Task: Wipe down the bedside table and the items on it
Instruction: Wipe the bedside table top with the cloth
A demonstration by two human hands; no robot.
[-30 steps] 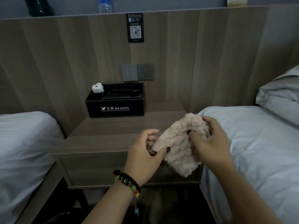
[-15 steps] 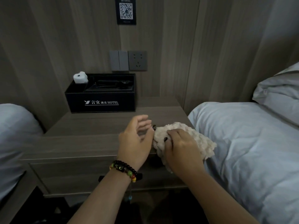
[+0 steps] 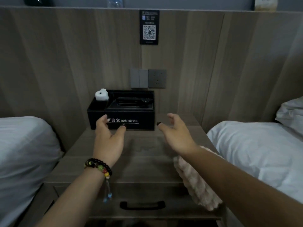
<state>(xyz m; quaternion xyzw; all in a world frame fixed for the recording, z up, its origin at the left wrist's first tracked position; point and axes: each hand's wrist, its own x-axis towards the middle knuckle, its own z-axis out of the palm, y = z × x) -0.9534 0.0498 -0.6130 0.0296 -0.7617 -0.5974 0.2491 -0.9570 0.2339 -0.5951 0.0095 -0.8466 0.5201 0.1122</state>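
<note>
evidently, in the head view both hands were reaching for the black rectangular hotel box (image 3: 121,119) at the back of the grey-brown wooden bedside table (image 3: 144,154), probably to lift or shift it so the top beneath could be wiped. the left hand (image 3: 108,141), with its fingers spread and loosely curved, was at the box's front face; whether it touched could not be told. the right hand (image 3: 176,133), likewise spread and holding nothing, hung just right of the box, apart from it. the fluffy beige wiping cloth (image 3: 195,181) lay on the table's right front corner, draped over the edge under the right forearm, seemingly parked there to free both hands.

counted: one box, holding one small white object (image 3: 102,95) in its left compartment; one cloth; one black drawer handle (image 3: 142,205); one beaded bracelet (image 3: 98,166) on the left wrist; two white beds, one on the left (image 3: 24,153) and one on the right (image 3: 255,148); one qr-code plaque (image 3: 149,27); one grey wall socket (image 3: 156,78) beside the switches.
</note>
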